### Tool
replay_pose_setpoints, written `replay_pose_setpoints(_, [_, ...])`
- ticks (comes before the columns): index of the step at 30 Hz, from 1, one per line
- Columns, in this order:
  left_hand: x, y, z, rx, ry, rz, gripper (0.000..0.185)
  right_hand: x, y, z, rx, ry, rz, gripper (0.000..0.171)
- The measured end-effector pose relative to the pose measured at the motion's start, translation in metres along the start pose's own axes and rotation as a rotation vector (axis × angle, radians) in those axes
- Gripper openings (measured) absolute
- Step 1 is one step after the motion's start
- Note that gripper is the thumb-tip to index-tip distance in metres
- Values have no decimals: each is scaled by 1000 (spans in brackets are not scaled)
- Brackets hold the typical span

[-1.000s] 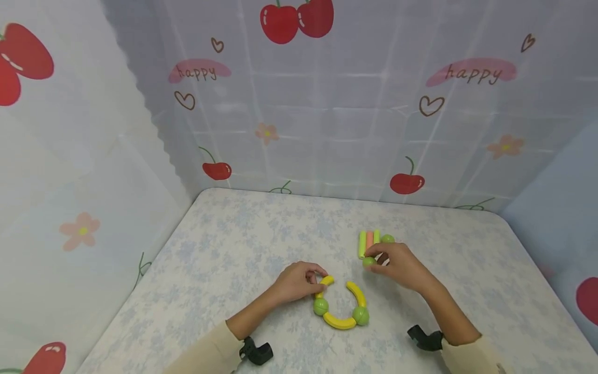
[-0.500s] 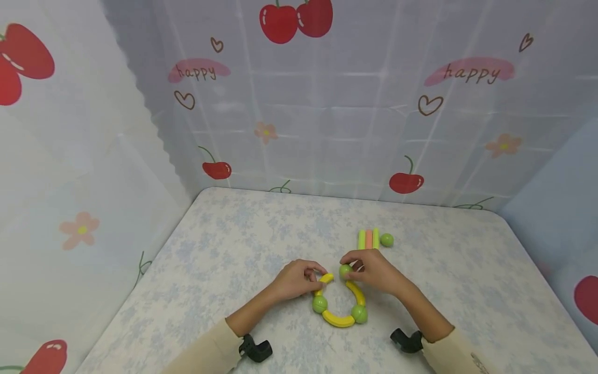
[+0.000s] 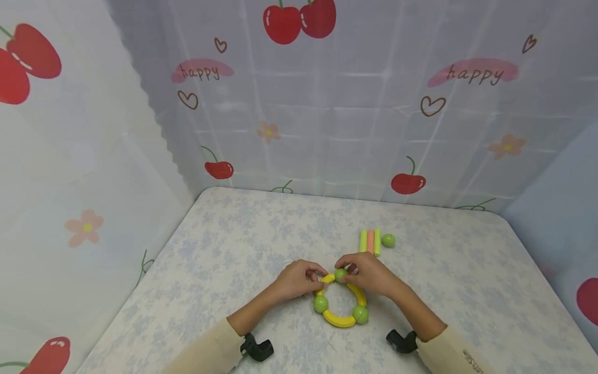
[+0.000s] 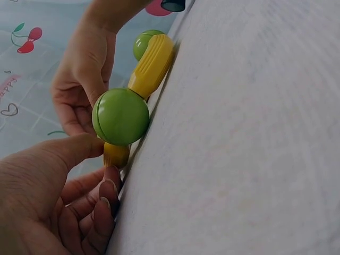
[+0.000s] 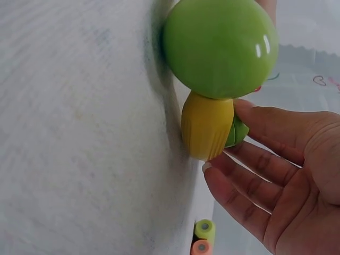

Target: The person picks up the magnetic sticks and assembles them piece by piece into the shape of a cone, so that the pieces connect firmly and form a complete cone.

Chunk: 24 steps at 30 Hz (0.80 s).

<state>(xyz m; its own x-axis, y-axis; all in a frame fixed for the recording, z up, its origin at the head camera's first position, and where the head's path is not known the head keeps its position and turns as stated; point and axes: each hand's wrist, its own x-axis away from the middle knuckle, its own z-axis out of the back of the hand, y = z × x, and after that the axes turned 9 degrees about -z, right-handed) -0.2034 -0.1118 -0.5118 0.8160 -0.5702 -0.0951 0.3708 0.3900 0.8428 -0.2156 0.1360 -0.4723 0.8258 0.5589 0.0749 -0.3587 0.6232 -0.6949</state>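
A ring of curved yellow rods [image 3: 339,319] and green balls lies on the table in the head view. My left hand [image 3: 296,280] pinches the upper-left yellow rod [image 4: 116,155] between thumb and fingers, just beyond a green ball [image 4: 121,117]. At the top of the ring, my right hand [image 3: 371,272] pinches a green ball [image 3: 341,275] between the ends of two yellow rods. In the right wrist view, that ball is mostly hidden behind a yellow rod [image 5: 207,127], and a larger-looking green ball [image 5: 220,48] stands nearest the camera.
Behind the right hand lie light-green sticks [image 3: 377,242] and an orange stick [image 3: 370,241] side by side, with a loose green ball [image 3: 389,240] next to them. Printed curtains [image 3: 317,130] rise behind the pale floral table [image 3: 261,228].
My right hand has carried a green ball from beside the sticks leftward and toward me, into the gap at the ring's top. My left hand has stayed on its rod.
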Motion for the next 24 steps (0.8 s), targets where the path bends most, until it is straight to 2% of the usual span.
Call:
replay_pose_setpoints(5, [-1,-1,0,-10,4,-7,22,3,1,-1,35,41,-31,30])
replay_pose_setpoints(9, [-2,-3,-1,-13,0,-14,22,12,0,1,105,105,-146,36])
replay_pose_setpoints(13, [-2,-4,-1,-20,-4,-7,22,20,0,4,165,99,-235,28])
replay_pose_setpoints(18, [-2,-1,0,-25,-3,8,21,23,3,5,172,58,-225,20])
replay_pose_setpoints(24, [-2,0,0,-33,-6,14,21,22,8,1,87,63,-175,18])
